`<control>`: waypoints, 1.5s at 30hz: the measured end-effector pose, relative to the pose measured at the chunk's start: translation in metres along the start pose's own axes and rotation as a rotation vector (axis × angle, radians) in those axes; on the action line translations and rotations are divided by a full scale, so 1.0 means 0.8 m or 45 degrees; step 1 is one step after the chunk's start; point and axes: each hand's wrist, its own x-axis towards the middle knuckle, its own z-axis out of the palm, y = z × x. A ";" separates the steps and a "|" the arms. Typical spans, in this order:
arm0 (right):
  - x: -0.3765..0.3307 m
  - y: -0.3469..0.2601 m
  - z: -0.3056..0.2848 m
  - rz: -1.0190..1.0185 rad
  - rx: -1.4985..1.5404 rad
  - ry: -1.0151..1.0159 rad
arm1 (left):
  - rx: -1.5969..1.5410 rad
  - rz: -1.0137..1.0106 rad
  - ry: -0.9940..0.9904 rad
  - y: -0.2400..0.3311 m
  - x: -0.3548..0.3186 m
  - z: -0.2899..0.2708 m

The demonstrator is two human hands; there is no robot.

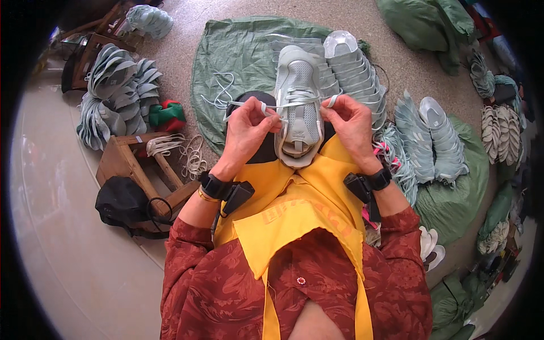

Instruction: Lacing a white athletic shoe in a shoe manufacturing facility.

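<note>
A pale grey-green sneaker upper (300, 127) lies across my lap, toe away from me and heel opening near. Pale laces (298, 96) run through its eyelets. To the left of the upper, my left hand (252, 126) pinches one lace end, with a loop of it round a finger. My right hand (349, 120) grips the other lace end between thumb and finger on the right side. The lace stretches across the upper between both hands. I wear a yellow apron (283, 226) and a black band on each wrist.
Stacked uppers (354, 65) lie on a green sheet (226, 51) ahead, with more stacks (433, 139) on the right. Left stand a wooden stool frame (133, 164) with loose laces (192, 158), a black bag (122, 198) and a pile of uppers (113, 96).
</note>
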 end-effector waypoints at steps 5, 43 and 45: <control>0.001 0.001 -0.002 0.005 0.008 0.009 | 0.164 0.052 0.139 0.003 0.006 0.008; 0.008 -0.010 -0.004 0.002 -0.091 -0.081 | 0.823 0.485 0.249 0.024 0.013 0.034; 0.006 -0.019 0.001 -0.082 -0.249 -0.064 | 0.793 0.454 0.257 0.024 0.014 0.036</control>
